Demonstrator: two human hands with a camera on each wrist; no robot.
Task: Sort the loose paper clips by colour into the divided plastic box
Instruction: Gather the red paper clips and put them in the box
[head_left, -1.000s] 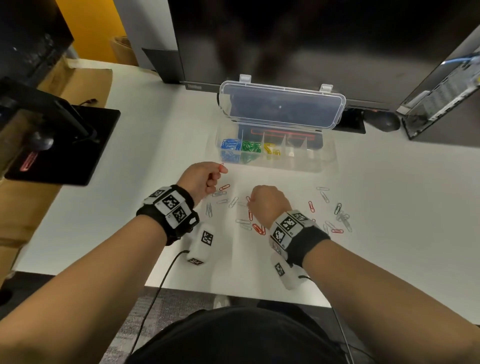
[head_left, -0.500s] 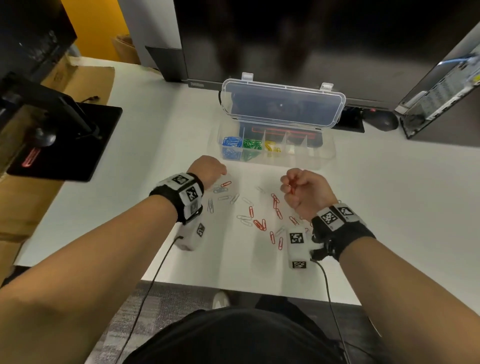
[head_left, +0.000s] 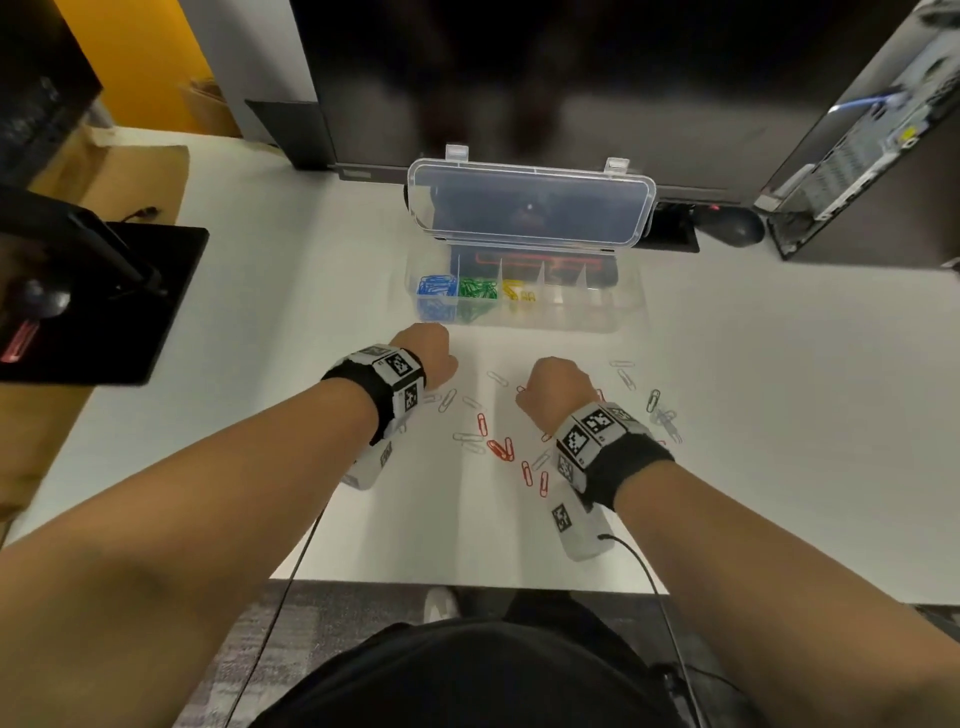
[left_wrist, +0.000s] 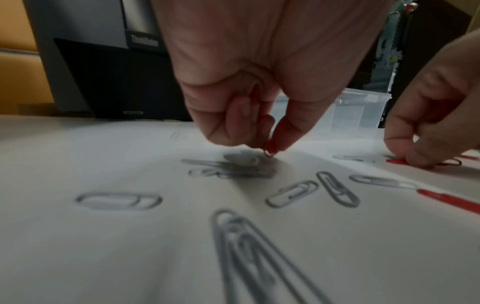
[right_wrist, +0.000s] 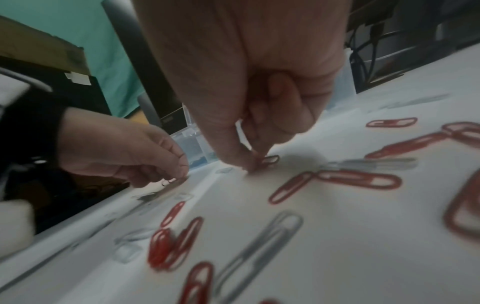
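The clear divided box (head_left: 626, 317) stands open at the back of the white table, its lid (head_left: 530, 208) tipped up. Blue clips (head_left: 436, 292), green clips (head_left: 477, 291) and yellow clips (head_left: 517, 295) fill its three left compartments. Loose red clips (head_left: 500, 448) and silver clips (head_left: 447, 400) lie scattered in front of it. My left hand (head_left: 428, 353) is down at the table, its fingertips pinching a red clip (left_wrist: 270, 151) above a silver one. My right hand (head_left: 553, 387) pinches another red clip (right_wrist: 269, 160) that lies on the table.
A large dark monitor (head_left: 519, 78) stands behind the box, with a mouse (head_left: 732, 228) and a computer case (head_left: 857, 156) at the back right. A black stand base (head_left: 104, 301) covers the left side. The table's front edge (head_left: 467, 578) runs under my forearms.
My right hand was lifted and turned over to the right half a second ago; it has come back down to the left onto a red clip. The left hand stays low at the table.
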